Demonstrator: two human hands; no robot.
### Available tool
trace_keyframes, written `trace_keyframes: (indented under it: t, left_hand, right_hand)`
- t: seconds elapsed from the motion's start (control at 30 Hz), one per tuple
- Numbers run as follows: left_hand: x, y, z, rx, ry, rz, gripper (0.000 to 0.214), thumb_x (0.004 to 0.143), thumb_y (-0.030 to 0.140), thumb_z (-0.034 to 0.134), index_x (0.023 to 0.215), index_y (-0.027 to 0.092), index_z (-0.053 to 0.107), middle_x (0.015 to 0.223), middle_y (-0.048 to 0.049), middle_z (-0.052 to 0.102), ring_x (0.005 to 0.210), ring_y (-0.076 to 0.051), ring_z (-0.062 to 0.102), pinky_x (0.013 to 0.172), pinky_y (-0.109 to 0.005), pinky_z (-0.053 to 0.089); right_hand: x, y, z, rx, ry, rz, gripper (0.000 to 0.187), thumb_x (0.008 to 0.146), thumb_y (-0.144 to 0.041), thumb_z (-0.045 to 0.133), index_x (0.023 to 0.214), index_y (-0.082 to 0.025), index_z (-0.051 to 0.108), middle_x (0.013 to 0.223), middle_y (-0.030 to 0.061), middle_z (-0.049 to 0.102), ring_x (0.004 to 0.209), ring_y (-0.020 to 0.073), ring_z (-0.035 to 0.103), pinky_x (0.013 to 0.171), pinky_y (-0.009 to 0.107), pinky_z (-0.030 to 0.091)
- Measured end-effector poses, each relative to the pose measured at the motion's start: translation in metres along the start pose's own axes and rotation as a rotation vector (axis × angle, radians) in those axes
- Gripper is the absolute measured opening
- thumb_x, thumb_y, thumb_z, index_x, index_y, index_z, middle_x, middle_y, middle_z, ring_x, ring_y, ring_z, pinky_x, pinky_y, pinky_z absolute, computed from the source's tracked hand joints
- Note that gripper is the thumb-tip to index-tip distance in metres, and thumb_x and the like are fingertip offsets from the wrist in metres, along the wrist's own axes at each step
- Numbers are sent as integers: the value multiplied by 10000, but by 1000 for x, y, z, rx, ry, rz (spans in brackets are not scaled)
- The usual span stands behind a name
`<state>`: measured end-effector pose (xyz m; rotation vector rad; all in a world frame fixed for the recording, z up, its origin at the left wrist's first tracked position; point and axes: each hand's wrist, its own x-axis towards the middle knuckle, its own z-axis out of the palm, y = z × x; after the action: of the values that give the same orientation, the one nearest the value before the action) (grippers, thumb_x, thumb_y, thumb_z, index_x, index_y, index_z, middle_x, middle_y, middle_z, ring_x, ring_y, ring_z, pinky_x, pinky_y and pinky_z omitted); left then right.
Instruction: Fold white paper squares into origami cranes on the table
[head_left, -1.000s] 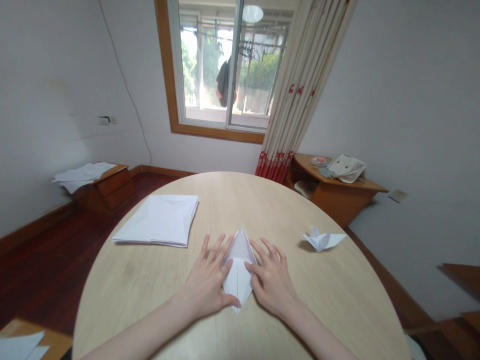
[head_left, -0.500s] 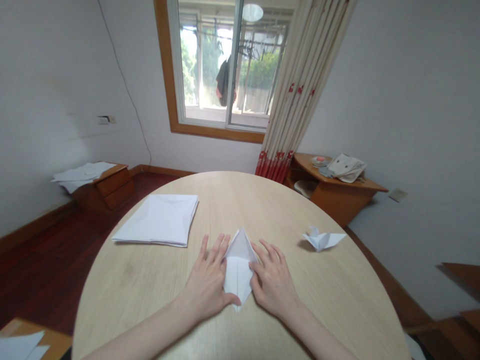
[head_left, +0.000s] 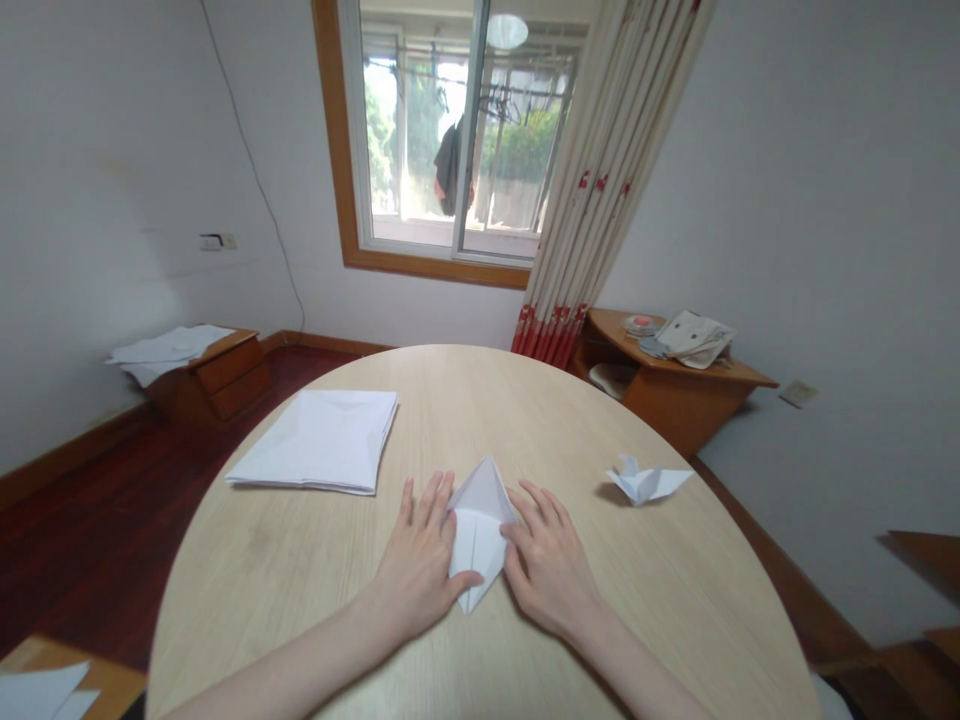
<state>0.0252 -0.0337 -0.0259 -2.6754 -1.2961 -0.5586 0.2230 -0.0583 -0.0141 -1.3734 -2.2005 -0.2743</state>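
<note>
A white sheet of paper (head_left: 478, 540), folded into a long kite shape with a raised pointed flap at the far end, lies on the round table in front of me. My left hand (head_left: 421, 555) grips its left edge. The thumb presses on the lower part while the other fingers stretch forward on the table. On the opposite side, my right hand (head_left: 551, 550) pinches the right edge with thumb and forefinger, its other fingers loosely bent. A folded paper bird (head_left: 646, 482) stands apart, to the right of my right hand.
A stack of white paper (head_left: 319, 440) lies at the left of the round wooden table (head_left: 480, 390). Beyond the table are a small drawer cabinet (head_left: 229, 375) with papers on it, a corner desk (head_left: 675, 400) holding a cloth bag (head_left: 697, 338), and a curtain (head_left: 592, 200) beside the window.
My left thumb has moved slightly up the paper, away from its near tip. That tip has shifted a little to the left and shows more fully. The right hand has barely moved.
</note>
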Motion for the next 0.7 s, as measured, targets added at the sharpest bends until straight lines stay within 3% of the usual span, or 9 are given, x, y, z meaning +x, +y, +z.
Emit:
trace_keyframes:
  t: [0.23, 0.43, 0.7]
  left_hand:
    - [3, -3, -6, -21, -65, -20, 664, 781, 665, 585, 1141, 108, 608, 1519, -232, 269, 1422, -395, 167, 1117, -645, 101]
    - [3, -10, -5, -63, -100, 11, 631, 771, 623, 635, 1183, 149, 579, 1537, -224, 223, 1430, -393, 132, 1106, -666, 64]
    - [4, -16, -5, -89, -115, 75, 617, 737, 577, 697, 1215, 215, 550, 1563, -178, 172, 1429, -396, 133, 1103, -659, 76]
  right_hand:
    - [-1, 0, -5, -14, -22, -25, 236, 760, -117, 487, 889, -180, 674, 1355, 105, 518, 1354, 325, 292, 1093, 549, 286]
    - [0, 1, -7, 22, 43, -107, 410, 727, -68, 456, 1086, -184, 617, 1470, 111, 380, 1389, 319, 216, 1094, 573, 253]
    - [0, 9, -14, 35, 52, -222, 393, 746, -73, 452, 1084, -212, 595, 1294, 65, 582, 1303, 263, 367, 1088, 486, 195]
